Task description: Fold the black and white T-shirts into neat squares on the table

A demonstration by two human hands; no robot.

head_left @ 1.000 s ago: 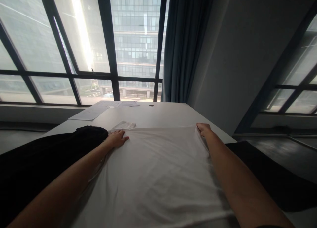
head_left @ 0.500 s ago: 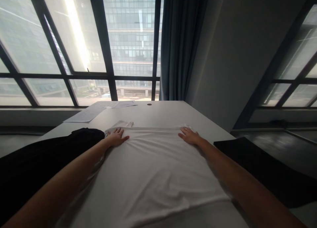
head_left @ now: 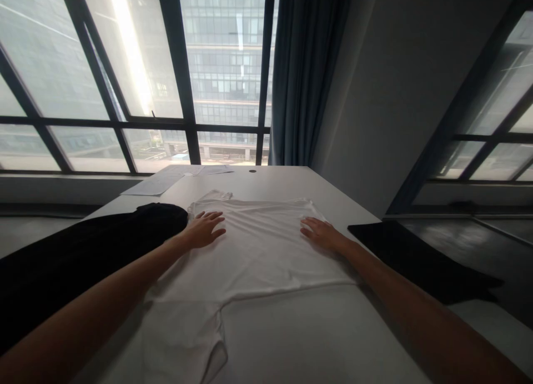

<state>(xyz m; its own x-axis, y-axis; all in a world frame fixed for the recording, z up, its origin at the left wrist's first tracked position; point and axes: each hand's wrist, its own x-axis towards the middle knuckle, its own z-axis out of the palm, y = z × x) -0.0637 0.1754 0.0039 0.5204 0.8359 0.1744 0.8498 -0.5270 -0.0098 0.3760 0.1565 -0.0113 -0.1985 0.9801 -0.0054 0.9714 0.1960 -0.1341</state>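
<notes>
The white shirt (head_left: 266,245) lies on the white table (head_left: 308,334), its near-left part loosely creased; it looks light, soft and limp, best pinched at its edges or corners; the left hand (head_left: 204,230) and right hand (head_left: 322,234) rest on it, fingers spread, gripping nothing; black cloth (head_left: 108,245) lies left, papers (head_left: 154,183) far left; no container shows.
</notes>
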